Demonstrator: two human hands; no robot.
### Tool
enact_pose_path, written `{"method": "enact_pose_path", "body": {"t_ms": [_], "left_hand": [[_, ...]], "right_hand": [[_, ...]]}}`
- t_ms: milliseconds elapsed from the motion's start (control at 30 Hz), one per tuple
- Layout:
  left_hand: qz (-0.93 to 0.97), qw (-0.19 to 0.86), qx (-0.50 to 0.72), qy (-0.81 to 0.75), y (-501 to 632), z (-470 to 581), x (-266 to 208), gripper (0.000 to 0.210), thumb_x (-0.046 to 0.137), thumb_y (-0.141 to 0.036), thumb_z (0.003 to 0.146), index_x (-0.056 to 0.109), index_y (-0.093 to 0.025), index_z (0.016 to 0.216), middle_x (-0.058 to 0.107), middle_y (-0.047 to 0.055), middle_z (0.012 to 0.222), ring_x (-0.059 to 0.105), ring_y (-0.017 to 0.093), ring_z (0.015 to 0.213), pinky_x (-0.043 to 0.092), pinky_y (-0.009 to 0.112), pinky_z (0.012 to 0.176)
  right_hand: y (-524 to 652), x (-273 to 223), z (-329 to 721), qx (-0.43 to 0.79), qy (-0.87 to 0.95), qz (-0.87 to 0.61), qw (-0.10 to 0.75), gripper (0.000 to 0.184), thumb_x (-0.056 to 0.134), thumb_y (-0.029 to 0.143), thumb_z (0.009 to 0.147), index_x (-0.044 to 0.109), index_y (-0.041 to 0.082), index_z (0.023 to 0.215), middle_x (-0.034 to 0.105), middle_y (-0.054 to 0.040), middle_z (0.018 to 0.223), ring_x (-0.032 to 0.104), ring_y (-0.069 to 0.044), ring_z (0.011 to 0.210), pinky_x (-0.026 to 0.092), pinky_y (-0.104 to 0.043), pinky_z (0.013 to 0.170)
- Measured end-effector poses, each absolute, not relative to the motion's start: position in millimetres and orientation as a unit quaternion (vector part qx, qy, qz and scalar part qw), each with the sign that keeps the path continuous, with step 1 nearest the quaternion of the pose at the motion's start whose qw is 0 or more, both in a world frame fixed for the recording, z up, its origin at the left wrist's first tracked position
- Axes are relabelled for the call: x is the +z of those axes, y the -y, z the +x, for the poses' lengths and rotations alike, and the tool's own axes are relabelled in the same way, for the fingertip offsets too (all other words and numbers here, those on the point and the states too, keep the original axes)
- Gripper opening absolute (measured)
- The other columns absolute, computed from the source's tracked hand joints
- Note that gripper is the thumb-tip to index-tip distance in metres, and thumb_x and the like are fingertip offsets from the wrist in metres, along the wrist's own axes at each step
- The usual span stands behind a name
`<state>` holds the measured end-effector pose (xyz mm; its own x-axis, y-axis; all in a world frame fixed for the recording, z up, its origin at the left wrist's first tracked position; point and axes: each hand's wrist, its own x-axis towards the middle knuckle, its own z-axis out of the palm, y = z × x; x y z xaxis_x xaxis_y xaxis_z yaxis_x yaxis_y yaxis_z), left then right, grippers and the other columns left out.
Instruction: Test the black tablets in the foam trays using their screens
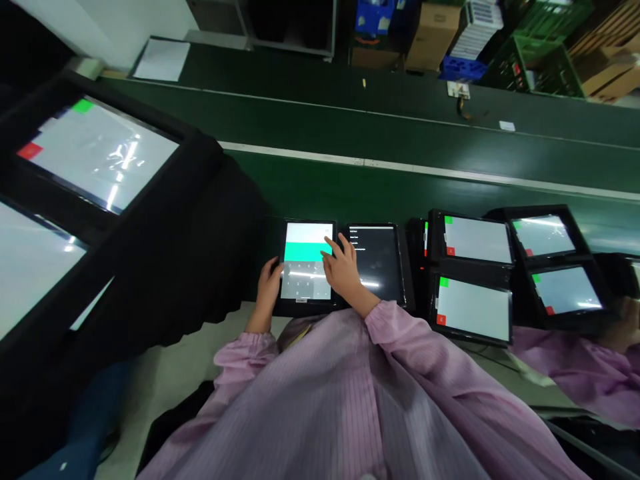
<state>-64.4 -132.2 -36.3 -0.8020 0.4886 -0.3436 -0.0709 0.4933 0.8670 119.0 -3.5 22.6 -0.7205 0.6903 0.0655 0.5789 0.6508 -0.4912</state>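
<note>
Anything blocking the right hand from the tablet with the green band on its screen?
Nothing visible stands between them: the right hand reaches directly over the right side of the green-banded tablet. The left hand is at its left edge, clear of that path.

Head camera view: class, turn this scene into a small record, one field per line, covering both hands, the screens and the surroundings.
Left hand: at the left edge of the keypad tablet; grip unclear
Right hand: over that tablet's screen, fingers spread; contact unclear
Keypad screen: white, green and grey bands
Menu tablet: right of the keypad tablet; dark, with text lines
Farther right: white-screened tablets, green and red marks
Far right: co-worker's sleeve
Work surface: green bench
</note>
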Motion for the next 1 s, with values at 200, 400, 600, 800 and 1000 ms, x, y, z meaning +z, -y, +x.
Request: {"method": "enact_pose_path", "body": {"t_ms": [200, 400, 600, 800, 1000], "left_hand": [[0.129, 0.291, 0.482, -0.816, 128.4, -64.9, -32.6, 0.025, 0.070, -0.033, 0.082, 0.072, -0.025, 0.105, 0.076, 0.005, 0.115, 0.065, 0.028, 0.124, 0.048, 0.042, 0.114], [0.119, 0.303, 0.465, -0.823, 121.7, -68.4, -29.9, 0.030, 0.077, -0.032, 0.076, 0.070, -0.024, 0.104, 0.074, 0.006, 0.113, 0.067, 0.029, 0.117, 0.051, 0.041, 0.107], [0.095, 0.307, 0.466, -0.825, 116.6, -65.8, -30.8, 0.033, 0.078, -0.032, 0.073, 0.066, -0.023, 0.103, 0.072, 0.004, 0.102, 0.069, 0.028, 0.108, 0.053, 0.042, 0.102], [0.092, 0.302, 0.476, -0.821, 117.5, -61.1, -23.4, 0.024, 0.070, -0.038, 0.080, 0.066, -0.025, 0.101, 0.072, 0.002, 0.098, 0.067, 0.027, 0.109, 0.053, 0.039, 0.100], [0.094, 0.303, 0.478, -0.819, 118.3, -58.5, -21.2, 0.026, 0.067, -0.039, 0.081, 0.067, -0.026, 0.102, 0.073, 0.003, 0.100, 0.068, 0.027, 0.108, 0.053, 0.039, 0.099]], "right_hand": [[4.9, 25.1, 114.7, 0.244, 0.922, -0.279, 0.111, 0.037, 0.046, 0.025, 0.104, 0.082, 0.022, 0.113, 0.058, -0.0106, 0.157, 0.032, -0.039, 0.158, 0.034, -0.066, 0.123], [21.4, 25.4, 102.6, 0.257, 0.935, -0.233, 0.071, 0.036, 0.049, 0.029, 0.105, 0.078, 0.025, 0.126, 0.053, -0.0095, 0.162, 0.034, -0.037, 0.158, 0.035, -0.066, 0.124], [5.2, 24.2, 120.8, 0.235, 0.895, -0.352, 0.139, 0.041, 0.042, 0.025, 0.105, 0.082, 0.018, 0.115, 0.061, -0.0118, 0.154, 0.039, -0.037, 0.155, 0.039, -0.063, 0.122], [2.9, 21.5, 114.4, 0.237, 0.893, -0.363, 0.117, 0.039, 0.044, 0.024, 0.103, 0.080, 0.023, 0.118, 0.057, -0.0085, 0.158, 0.035, -0.037, 0.157, 0.028, -0.069, 0.125], [0.2, 27.9, 110.1, 0.230, 0.887, -0.391, 0.087, 0.041, 0.041, 0.022, 0.104, 0.082, 0.019, 0.106, 0.058, -0.0117, 0.156, 0.036, -0.035, 0.157, 0.026, -0.066, 0.127]]}}
